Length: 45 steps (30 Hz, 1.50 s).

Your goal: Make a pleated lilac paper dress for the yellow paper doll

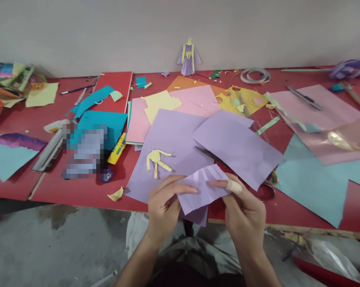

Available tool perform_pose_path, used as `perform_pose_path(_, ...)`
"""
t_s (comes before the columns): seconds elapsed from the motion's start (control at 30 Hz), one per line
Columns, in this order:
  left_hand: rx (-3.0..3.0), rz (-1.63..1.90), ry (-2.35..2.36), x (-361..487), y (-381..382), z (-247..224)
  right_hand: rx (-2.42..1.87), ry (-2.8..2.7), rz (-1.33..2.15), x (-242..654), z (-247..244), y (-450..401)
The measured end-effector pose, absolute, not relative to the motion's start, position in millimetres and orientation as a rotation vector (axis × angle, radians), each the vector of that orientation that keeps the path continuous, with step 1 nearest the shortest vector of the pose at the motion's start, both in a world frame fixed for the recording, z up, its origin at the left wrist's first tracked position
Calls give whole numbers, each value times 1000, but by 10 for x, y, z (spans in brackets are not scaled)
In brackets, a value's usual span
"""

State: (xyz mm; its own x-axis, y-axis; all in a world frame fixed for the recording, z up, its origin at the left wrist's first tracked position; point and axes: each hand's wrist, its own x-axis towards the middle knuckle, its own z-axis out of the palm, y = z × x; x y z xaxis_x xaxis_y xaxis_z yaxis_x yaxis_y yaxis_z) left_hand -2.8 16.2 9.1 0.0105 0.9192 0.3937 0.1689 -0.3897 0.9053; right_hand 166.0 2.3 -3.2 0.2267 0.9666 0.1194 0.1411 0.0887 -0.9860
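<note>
A small creased piece of purple paper (202, 187) is stretched between both hands at the table's front edge. My left hand (167, 203) pinches its left side, the index finger lying along the top. My right hand (242, 203), with a light wrap around one finger, grips the right side. Just beyond lies a large purple sheet (174, 135), bearing a yellow paper figure (157, 159) with arms and legs. Another purple sheet (240, 143) partly covers dark scissors (210, 154), whose handles stick out near my right hand.
A purple and yellow paper doll (188, 57) leans on the wall. On the red table (90, 187) lie pink sheets (323, 99), a light blue sheet (314, 183), a yellow cutter box (117, 148), a pen (305, 98) and a clear tape coil (255, 75).
</note>
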Motion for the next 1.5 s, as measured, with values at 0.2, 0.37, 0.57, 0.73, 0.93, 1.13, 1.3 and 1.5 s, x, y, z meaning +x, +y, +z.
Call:
perform_pose_path(0.2, 1900, 1305, 1123, -74, 135, 173, -1354, -1193, 877, 1664, -23, 37)
perform_pose_path(0.37, 1982, 1324, 1501, -373, 219, 258, -1471, -1086, 780, 1588, -8, 56)
perform_pose_path(0.57, 2050, 773, 1994, -570, 517, 159, -1453, -1131, 756, 1571, 6, 74)
perform_pose_path(0.73, 2110, 706, 1903, -454, 586, 174, -1433, -1171, 736, 1589, -4, 92)
perform_pose_path(0.93, 1912, 1005, 1539, -466, 644, 286, -1380, -1138, 874, 1619, 15, 66)
perform_pose_path(1.13, 1770, 1143, 1263, -402, 830, 541, -1415, -1079, 729, 1893, 395, 204)
perform_pose_path(1.3, 1587, 1209, 1073, -274, 1077, 868, -1407, -1266, 752, 2080, 663, 669)
perform_pose_path(1.5, 1556, 1089, 898, -181, 1363, 795, -1261, -1497, 1261, 1810, 603, 1085)
